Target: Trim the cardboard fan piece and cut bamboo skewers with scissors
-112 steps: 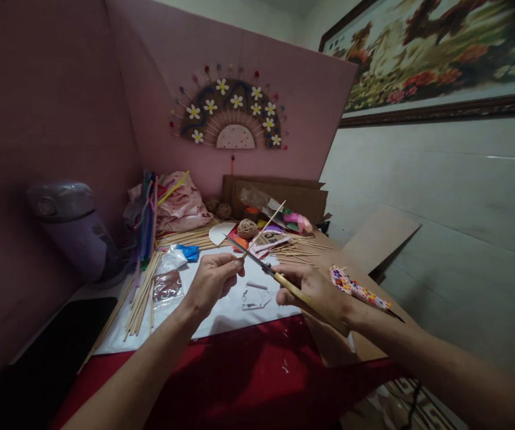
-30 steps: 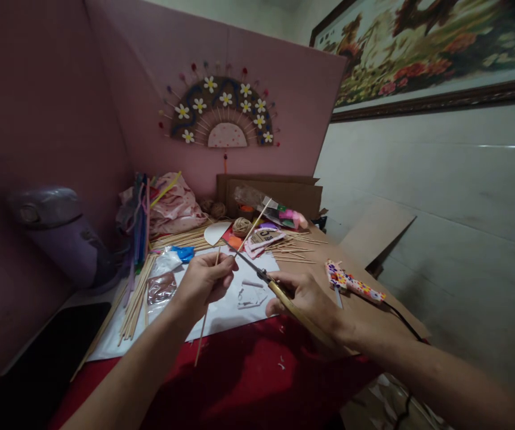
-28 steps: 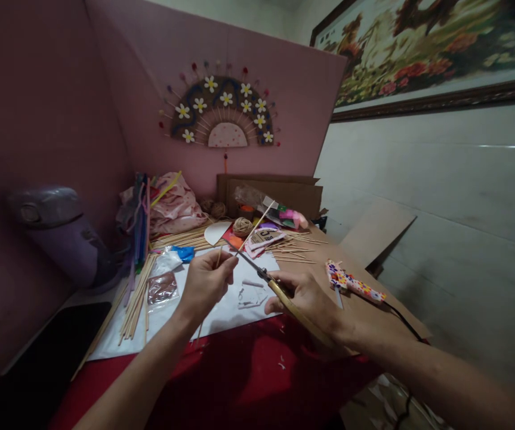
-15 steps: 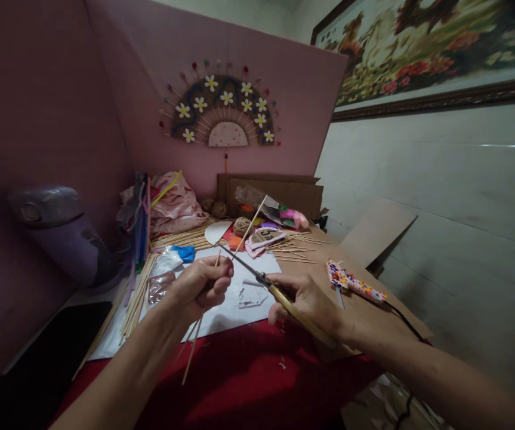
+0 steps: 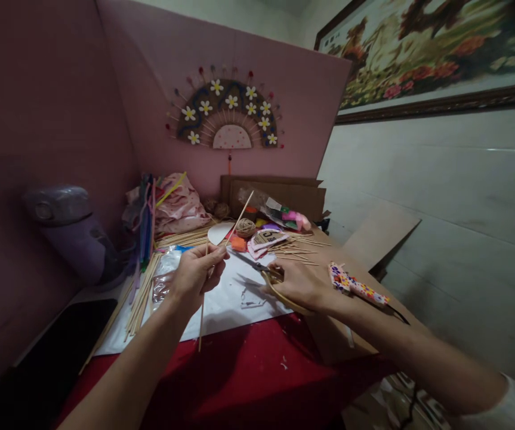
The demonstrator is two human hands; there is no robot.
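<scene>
My left hand (image 5: 201, 269) pinches thin wooden sticks (image 5: 240, 216) between thumb and fingers. One end slants up to the right, and another length hangs below the palm over the red cloth. In my right hand (image 5: 296, 280) is a pair of scissors (image 5: 261, 270) with yellowish handles. Their dark blades point left toward the held sticks, and the tips lie close to my left fingertips. Beneath both hands is a white sheet (image 5: 225, 307) with small cut-out pieces (image 5: 253, 297) on it. Whether the blades touch a stick I cannot tell.
Bundled sticks (image 5: 141, 295) lie left, shorter ones (image 5: 302, 249) right. A twine ball (image 5: 245, 227) and a white half-round piece (image 5: 219, 233) sit behind. A flower-patterned glue gun (image 5: 358, 285) with a cord rests right. A purple bottle-like object (image 5: 71, 236) stands left. A decorated fan (image 5: 230, 113) hangs on the pink panel.
My right hand and the scissors have drawn down slightly, away from the upper stick, and the blades look more spread. The sticks in my left hand have shifted left, the lower one hanging more upright.
</scene>
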